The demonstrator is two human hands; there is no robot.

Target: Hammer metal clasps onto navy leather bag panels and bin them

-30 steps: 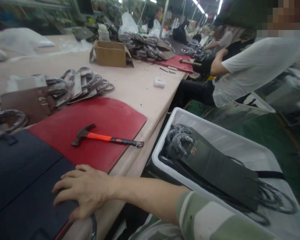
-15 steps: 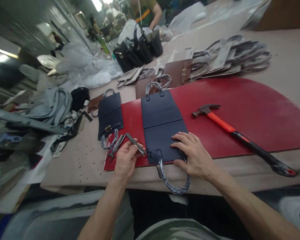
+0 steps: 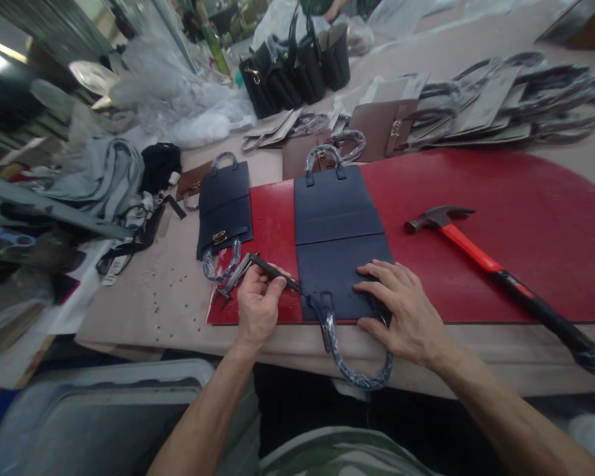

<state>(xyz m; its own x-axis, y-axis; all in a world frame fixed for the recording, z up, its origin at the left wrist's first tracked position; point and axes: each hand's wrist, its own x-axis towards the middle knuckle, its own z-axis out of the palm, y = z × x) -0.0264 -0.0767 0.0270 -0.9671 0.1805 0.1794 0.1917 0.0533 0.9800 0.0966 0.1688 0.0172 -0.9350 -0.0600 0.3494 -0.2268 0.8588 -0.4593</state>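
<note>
Below the near edge of the tabletop [image 3: 129,324], on the left, stands a grey plastic bin [image 3: 191,371]. A curved handle in clear wrapping [image 3: 359,380] reaches past the near edge of a large red flat board [image 3: 456,175], which lies on the tabletop. This handle belongs to a navy blue flat rectangular bag [image 3: 340,218], lying on the middle part of the board.

The right hand [image 3: 406,311] rests on the near right corner of this bag, with its grip wide and the fingers spread. The left hand [image 3: 260,304] has a narrow grip, holding 1 thin dark straight strip [image 3: 276,272] between thumb and fingers. The strip points to the near left corner of the bag; I cannot tell if it touches. Beside this hand, at the board's near left corner, is a grey metal piece of thin bars [image 3: 235,274].

On the right, 1 hammer with orange and black handle [image 3: 506,284] lies on the board, and its handle end passes over the near edge. Small dark specks [image 3: 157,309] are scattered by the tabletop's near left corner. A second navy bag with gold-coloured clasp [image 3: 223,208] overlaps the board's left edge. Beyond the board's far edge lie brown bags [image 3: 381,122] and, farther, black upright bags [image 3: 297,76].
</note>
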